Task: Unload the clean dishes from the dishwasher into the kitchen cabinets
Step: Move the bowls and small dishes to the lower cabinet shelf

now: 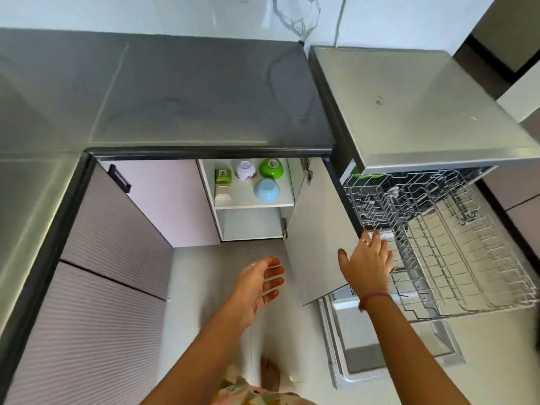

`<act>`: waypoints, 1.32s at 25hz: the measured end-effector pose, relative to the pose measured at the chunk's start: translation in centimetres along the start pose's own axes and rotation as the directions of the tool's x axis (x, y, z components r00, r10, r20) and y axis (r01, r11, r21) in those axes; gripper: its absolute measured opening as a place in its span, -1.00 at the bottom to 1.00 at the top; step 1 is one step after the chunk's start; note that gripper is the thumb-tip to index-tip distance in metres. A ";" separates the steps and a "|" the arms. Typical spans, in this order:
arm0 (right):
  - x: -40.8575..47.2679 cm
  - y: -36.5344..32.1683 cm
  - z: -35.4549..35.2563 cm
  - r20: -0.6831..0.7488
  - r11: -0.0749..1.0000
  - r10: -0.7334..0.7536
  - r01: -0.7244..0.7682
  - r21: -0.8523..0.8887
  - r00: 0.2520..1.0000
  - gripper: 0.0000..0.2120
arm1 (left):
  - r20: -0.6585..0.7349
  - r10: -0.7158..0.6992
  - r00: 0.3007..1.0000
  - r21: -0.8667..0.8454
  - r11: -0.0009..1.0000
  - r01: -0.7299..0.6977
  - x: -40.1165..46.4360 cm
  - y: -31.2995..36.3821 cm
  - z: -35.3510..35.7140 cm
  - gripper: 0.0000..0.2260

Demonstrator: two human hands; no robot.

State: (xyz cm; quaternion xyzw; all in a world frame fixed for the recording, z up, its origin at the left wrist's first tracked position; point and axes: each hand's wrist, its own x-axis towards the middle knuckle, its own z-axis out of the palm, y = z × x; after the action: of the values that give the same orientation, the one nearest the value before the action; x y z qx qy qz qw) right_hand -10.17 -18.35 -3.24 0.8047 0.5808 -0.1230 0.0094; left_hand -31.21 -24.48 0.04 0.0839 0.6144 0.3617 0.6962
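left hand (260, 283): open, palm inward | right hand (366, 263): fingers spread, outstretched

Bright daylight; glare on countertop (190, 92); wide-angle bending at edges; slight softness overall.

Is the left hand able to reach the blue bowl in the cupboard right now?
Probably yes. The cupboard door is swung open, the blue bowl sits near the shelf's front edge, and nothing lies between it and the open, empty left hand.
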 end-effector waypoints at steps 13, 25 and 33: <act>1.2 -9.2 1.4 0.210 0.862 -0.117 -0.006 0.507 0.971 -0.88 | 0.109 -0.266 0.958 -0.038 0.962 0.272 1.0 1.0 -2.5 -0.74; 4.0 -26.0 3.4 0.369 0.502 -0.009 -0.315 0.805 0.929 -0.84 | 0.196 -0.172 0.965 -0.620 0.741 0.258 8.7 15.8 -8.8 -0.31; 6.6 -32.2 0.9 0.496 0.078 -0.088 -0.490 0.868 0.864 -0.41 | 0.170 -0.095 0.981 -0.644 0.743 0.183 13.1 23.3 -9.1 -0.25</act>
State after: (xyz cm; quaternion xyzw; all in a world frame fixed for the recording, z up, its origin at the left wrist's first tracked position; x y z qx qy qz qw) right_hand -38.53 -1.84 -1.37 0.6269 0.2082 -0.6455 -0.3834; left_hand -49.11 -2.61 0.63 -0.1892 0.4077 0.4953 0.7434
